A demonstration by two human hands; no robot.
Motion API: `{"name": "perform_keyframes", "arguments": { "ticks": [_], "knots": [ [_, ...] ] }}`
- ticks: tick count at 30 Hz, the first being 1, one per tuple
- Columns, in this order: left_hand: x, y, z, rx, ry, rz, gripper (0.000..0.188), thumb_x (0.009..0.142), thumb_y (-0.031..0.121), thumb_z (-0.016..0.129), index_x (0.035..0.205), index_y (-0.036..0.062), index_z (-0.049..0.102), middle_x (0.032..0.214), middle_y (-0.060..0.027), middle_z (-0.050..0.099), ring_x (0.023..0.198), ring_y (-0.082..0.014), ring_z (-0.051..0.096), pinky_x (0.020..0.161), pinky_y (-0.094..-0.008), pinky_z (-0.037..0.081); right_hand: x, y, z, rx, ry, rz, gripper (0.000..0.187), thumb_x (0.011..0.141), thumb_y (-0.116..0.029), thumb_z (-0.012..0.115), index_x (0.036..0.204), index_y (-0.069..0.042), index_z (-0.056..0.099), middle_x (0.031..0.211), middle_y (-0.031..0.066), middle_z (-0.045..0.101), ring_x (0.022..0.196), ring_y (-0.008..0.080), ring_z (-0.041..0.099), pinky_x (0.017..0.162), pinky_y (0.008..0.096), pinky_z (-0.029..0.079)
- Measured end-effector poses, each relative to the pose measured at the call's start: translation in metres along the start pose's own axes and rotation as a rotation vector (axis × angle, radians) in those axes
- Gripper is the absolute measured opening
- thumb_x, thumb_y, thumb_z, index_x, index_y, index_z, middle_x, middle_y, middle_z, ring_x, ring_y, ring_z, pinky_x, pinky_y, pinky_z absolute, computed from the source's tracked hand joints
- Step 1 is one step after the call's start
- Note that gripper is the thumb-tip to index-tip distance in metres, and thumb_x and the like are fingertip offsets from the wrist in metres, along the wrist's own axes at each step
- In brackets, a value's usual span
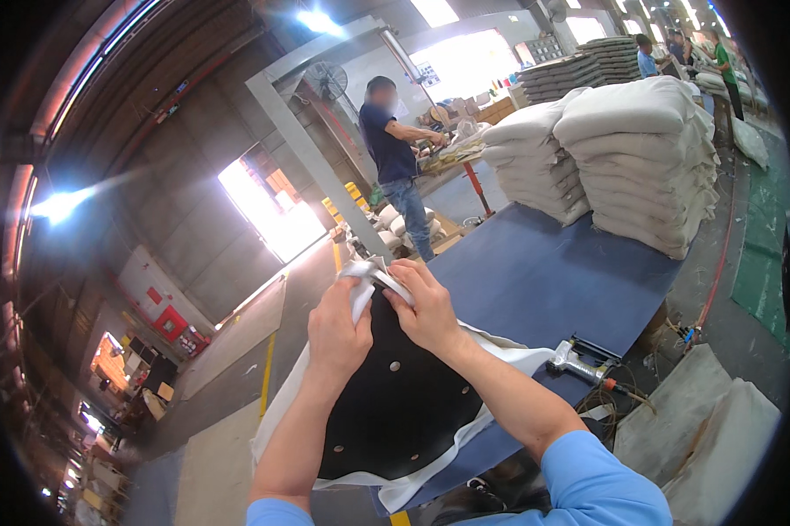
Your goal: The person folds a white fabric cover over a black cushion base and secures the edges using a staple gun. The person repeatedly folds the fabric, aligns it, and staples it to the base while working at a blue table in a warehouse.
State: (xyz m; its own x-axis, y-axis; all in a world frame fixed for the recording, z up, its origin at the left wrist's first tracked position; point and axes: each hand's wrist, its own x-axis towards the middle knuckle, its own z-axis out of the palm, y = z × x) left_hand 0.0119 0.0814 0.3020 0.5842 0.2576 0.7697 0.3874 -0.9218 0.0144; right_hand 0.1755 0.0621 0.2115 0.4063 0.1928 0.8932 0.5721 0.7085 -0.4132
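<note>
A black panel [404,408] with several round metal inserts lies in front of me, with white fabric [268,430] sticking out around its edge. At the panel's far corner, my left hand [338,320] is closed on a fold of that fabric. Beside it, my right hand [426,307] pinches the fabric on the other side of the same corner. The two hands nearly meet there. To the right of the panel, a silver staple gun [579,361] with a hose lies on the blue table top [535,272], apart from both hands.
Tall stacks of pale fabric-covered cushions [636,158] stand at the table's far right. Beyond the table, a person [393,158] in a dark shirt works at another bench. A red hose [719,263] runs along the floor at right. Pale boards [676,408] lean near my right side.
</note>
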Motion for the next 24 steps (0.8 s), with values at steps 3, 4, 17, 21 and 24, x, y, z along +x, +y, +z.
{"name": "perform_keyframes", "arguments": {
  "ticks": [3, 4, 17, 21, 24],
  "knots": [
    [0.002, -0.004, 0.004, 0.028, 0.028, -0.012, 0.028, 0.094, 0.008, 0.071, 0.12, 0.0035, 0.066, 0.109, -0.0217, 0.074, 0.101, -0.0438, 0.073, 0.084, -0.0522, 0.056, 0.003, -0.001, 0.007, 0.01, 0.074, 0.004, 0.035, 0.093, -0.002, 0.077, 0.125, -0.004, 0.063, 0.14, 0.0229, 0.058, 0.106, 0.0449, 0.072, 0.087, 0.0459, 0.063],
    [0.003, -0.005, 0.006, 0.027, 0.025, -0.033, 0.026, 0.094, 0.008, 0.071, 0.12, 0.0041, 0.067, 0.109, -0.0209, 0.075, 0.101, -0.0434, 0.073, 0.084, -0.0522, 0.056, 0.004, -0.002, 0.009, 0.052, 0.138, 0.004, 0.034, 0.093, -0.002, 0.076, 0.125, -0.005, 0.064, 0.138, 0.022, 0.059, 0.105, 0.0428, 0.073, 0.086, 0.0452, 0.063],
    [0.004, -0.019, 0.014, 0.057, 0.036, -0.05, 0.025, 0.099, 0.01, 0.069, 0.124, 0.0082, 0.071, 0.112, -0.0174, 0.075, 0.101, -0.0401, 0.074, 0.087, -0.0492, 0.058, 0.013, -0.002, 0.0, -0.097, 0.01, -0.002, 0.022, 0.093, -0.005, 0.078, 0.115, -0.004, 0.076, 0.128, 0.0172, 0.068, 0.099, 0.035, 0.076, 0.082, 0.0425, 0.062],
    [0.009, -0.021, 0.015, 0.026, 0.028, -0.07, 0.024, 0.098, 0.011, 0.07, 0.122, 0.0084, 0.073, 0.113, -0.0176, 0.075, 0.1, -0.0409, 0.074, 0.087, -0.0488, 0.058, 0.011, 0.004, 0.008, -0.011, 0.019, 0.129, 0.02, 0.096, -0.006, 0.076, 0.115, -0.001, 0.078, 0.122, 0.0144, 0.072, 0.101, 0.0277, 0.074, 0.087, 0.0352, 0.059],
    [0.013, -0.019, 0.017, 0.005, 0.026, -0.082, 0.021, 0.097, 0.012, 0.071, 0.118, 0.0087, 0.075, 0.111, -0.0179, 0.075, 0.099, -0.0415, 0.074, 0.086, -0.0488, 0.059, 0.007, 0.014, 0.018, 0.21, 0.097, 0.286, 0.017, 0.101, -0.008, 0.073, 0.115, 0.001, 0.078, 0.123, 0.013, 0.072, 0.103, 0.0219, 0.072, 0.089, 0.0317, 0.057]
  ]
}}
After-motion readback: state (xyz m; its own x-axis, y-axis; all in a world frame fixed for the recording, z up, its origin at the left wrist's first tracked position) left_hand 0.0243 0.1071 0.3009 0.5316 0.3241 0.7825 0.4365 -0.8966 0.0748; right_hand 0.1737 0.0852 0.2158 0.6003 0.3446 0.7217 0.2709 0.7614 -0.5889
